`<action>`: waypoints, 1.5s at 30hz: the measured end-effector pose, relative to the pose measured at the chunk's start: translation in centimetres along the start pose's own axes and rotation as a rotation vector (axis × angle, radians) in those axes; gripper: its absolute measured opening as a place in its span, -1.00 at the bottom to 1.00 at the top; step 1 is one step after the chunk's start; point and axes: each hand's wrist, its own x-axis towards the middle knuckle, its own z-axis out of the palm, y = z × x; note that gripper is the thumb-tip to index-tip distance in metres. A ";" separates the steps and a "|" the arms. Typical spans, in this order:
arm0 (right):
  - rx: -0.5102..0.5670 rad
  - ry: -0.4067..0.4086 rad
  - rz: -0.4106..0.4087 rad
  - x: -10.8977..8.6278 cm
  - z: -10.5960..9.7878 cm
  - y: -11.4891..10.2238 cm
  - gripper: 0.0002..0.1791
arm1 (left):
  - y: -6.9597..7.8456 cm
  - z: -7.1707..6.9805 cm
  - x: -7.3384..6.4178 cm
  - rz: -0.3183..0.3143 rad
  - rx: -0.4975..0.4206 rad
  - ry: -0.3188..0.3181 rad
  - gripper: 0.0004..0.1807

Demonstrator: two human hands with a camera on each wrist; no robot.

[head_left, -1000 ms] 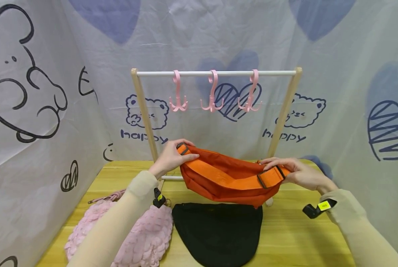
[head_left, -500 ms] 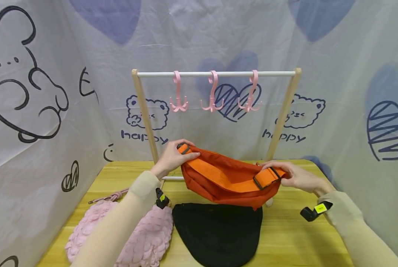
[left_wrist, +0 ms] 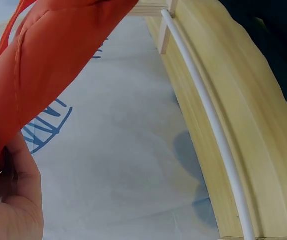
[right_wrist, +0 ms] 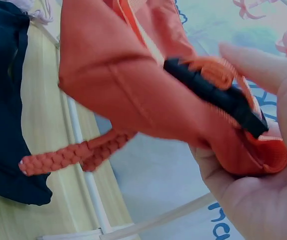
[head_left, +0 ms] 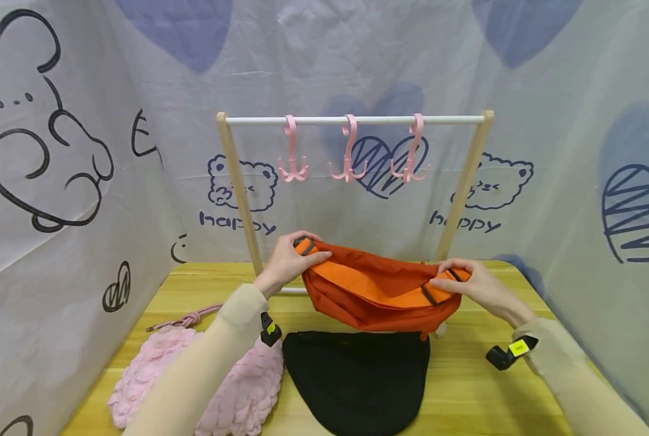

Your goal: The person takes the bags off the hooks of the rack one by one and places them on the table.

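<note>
An orange waist bag [head_left: 357,313] is held up by its two ends above the table, in front of the rack. Across its near side sags an orange webbing strap [head_left: 352,280]. My left hand [head_left: 287,264] grips the bag's left end, thumb over the strap near a dark slider. At the other end my right hand [head_left: 481,289] pinches the bag and strap, its thumb lying over the webbing. The right wrist view shows a black buckle [right_wrist: 208,93] beside that thumb and a braided orange pull [right_wrist: 66,157] hanging from the bag.
Behind stands a wooden rack with a white rail [head_left: 379,120] and three pink hooks [head_left: 349,148]. A black bag [head_left: 357,381] lies flat on the wooden table [head_left: 482,375]. A pink ruffled bag [head_left: 243,387] lies at left, partly behind my left forearm. Printed fabric surrounds the table.
My right hand has shifted its grip, and its thumb now lies on top of the strap. The bag has moved slightly right. My left hand keeps its hold.
</note>
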 end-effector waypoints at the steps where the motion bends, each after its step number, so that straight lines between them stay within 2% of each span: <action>1: 0.006 0.018 -0.006 -0.1 -0.1 0.0 -0.76 | -0.1 0.1 0.0 0.003 0.008 -0.002 -0.63; 6: -0.010 0.128 -0.021 -0.5 -0.7 -0.3 -0.64 | -0.7 0.6 -0.3 0.012 0.051 -0.020 -0.61; 10: -0.033 0.216 0.048 -1.3 -1.4 -0.2 -0.49 | -1.2 1.6 -0.7 0.013 0.064 -0.057 -0.62; 13: -0.040 0.271 0.109 -1.8 -2.0 -0.1 -0.41 | -1.4 2.6 -0.9 0.017 0.072 -0.099 -0.63; 16: -0.053 0.321 0.132 -2.3 -2.6 0.2 -0.37 | -1.2 3.9 -1.1 0.013 0.069 -0.149 -0.62; 23: -0.195 0.417 0.101 -3.7 -4.3 1.6 -0.33 | -0.1 7.4 -1.2 -0.002 0.039 -0.271 -0.56; 30: -0.511 0.450 0.100 -5.4 -5.4 3.2 -0.25 | 0.4 11.2 -1.7 -0.060 0.042 -0.362 -0.60; 33: -0.608 0.447 0.128 -5.9 -5.6 3.9 -0.24 | 0.4 12.8 -2.0 -0.087 0.009 -0.391 -0.63; 39: -0.694 0.393 0.210 -6.6 -6.1 5.7 -0.18 | 0.2 15.7 -2.4 -0.111 -0.004 -0.445 -0.65; 45: -0.748 0.329 0.250 -7.2 -6.3 7.6 -0.17 | -0.3 18.1 -2.8 -0.129 -0.012 -0.452 -0.64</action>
